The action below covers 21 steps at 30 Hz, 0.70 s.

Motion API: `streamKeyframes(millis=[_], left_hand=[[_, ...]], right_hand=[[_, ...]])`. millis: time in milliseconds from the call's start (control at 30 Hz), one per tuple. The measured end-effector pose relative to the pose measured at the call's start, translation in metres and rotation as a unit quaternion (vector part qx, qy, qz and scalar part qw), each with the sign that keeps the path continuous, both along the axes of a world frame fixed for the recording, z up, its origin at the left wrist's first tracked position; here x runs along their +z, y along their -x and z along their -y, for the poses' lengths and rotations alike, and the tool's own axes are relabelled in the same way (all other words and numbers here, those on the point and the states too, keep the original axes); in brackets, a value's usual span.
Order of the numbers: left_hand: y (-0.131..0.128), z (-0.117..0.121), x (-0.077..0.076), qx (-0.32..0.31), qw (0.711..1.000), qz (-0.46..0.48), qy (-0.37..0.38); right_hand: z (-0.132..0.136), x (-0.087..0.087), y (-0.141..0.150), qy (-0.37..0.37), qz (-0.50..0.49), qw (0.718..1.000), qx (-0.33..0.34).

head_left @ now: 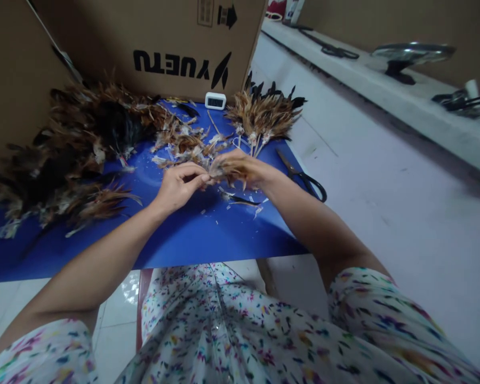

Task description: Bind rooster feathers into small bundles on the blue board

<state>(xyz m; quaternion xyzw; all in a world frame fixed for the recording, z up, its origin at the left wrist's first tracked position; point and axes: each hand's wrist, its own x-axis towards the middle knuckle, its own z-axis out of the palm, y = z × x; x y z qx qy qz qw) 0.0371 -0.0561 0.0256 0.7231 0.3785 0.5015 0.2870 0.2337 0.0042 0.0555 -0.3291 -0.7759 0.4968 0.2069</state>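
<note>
My left hand [180,184] and my right hand [244,168] meet over a blue sheet [192,234]. Both pinch a small bunch of brown feathers [224,169] between their fingertips. A big heap of brown and black feathers [76,144] lies to the left on the sheet. A fan of tied feather bundles [264,114] lies just beyond my right hand. Loose feathers and white scraps [184,141] are scattered between the two piles. A single dark feather [242,200] lies on the sheet under my hands.
Black-handled scissors [304,178] lie at the sheet's right edge. A small white timer [215,100] stands against a large cardboard box [156,42] at the back. A white floor [384,176] spreads to the right, with a ledge carrying cables and a metal dish [412,53].
</note>
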Motion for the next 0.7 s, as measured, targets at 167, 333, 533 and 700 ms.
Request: streamKeyframes(millis=[167, 333, 533, 700], left_hand=[[-0.002, 0.001, -0.004, 0.066, 0.998, 0.002, 0.014], [-0.004, 0.005, -0.006, 0.103, 0.987, -0.111, -0.052], [-0.002, 0.003, -0.014, 0.035, 0.975, -0.188, -0.112], [0.000, -0.001, -0.017, -0.011, 0.976, -0.188, -0.108]], right_hand=[[0.034, -0.025, 0.004, 0.003, -0.043, 0.994, -0.103], [0.065, -0.010, 0.005, -0.206, 0.066, 0.963, -0.159], [0.075, 0.017, 0.012, -0.390, 0.300, 0.863, -0.110], [0.043, 0.029, 0.006, -0.282, 0.232, 0.930, -0.043]])
